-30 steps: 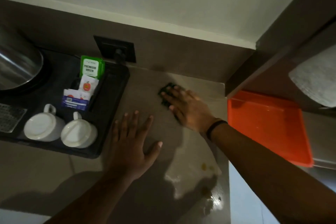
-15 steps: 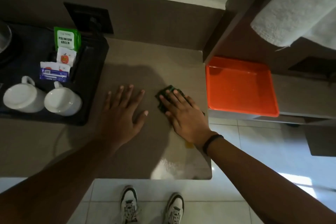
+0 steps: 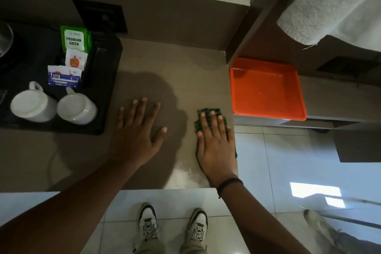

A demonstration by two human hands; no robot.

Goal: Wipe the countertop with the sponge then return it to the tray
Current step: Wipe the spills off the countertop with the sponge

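under the right hand (image 3: 215,146), the sponge (image 3: 208,112)

A hotel room's tea corner was suggested: two white mugs (image 3: 33,106) were set upside down on a black tray (image 3: 107,88), tea sachets (image 3: 75,39) were stood behind them, a folded white towel (image 3: 329,6) was shelved at right, and a tiled floor (image 3: 278,171) was seen below the countertop (image 3: 175,72).

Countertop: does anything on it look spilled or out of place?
Yes: a pale shiny patch sits on the countertop near its front edge, beside the right hand, which presses the green sponge. Liquid or glare: unclear.
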